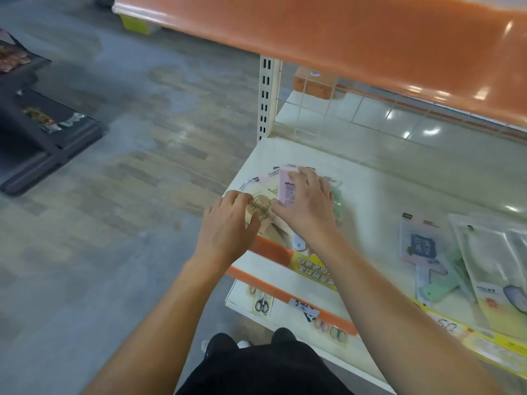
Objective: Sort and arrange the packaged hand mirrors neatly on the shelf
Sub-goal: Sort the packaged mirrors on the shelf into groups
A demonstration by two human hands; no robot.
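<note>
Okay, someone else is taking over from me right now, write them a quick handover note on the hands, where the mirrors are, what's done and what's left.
Left hand: lies on the beige mirror pack at the near left of the fanned pile, fingers curled over it.
Right hand: fingers spread flat, pressing on the pink pack in the middle of that pile.
Pile: several overlapping packs at the left end of the shelf, fanned out, not yet squared.
Loose packs: a few more lie scattered at the right of the same shelf, at different angles.
Done: most packs gathered left.
Left: square the pile, bring over the right-hand packs, line all up.
</note>
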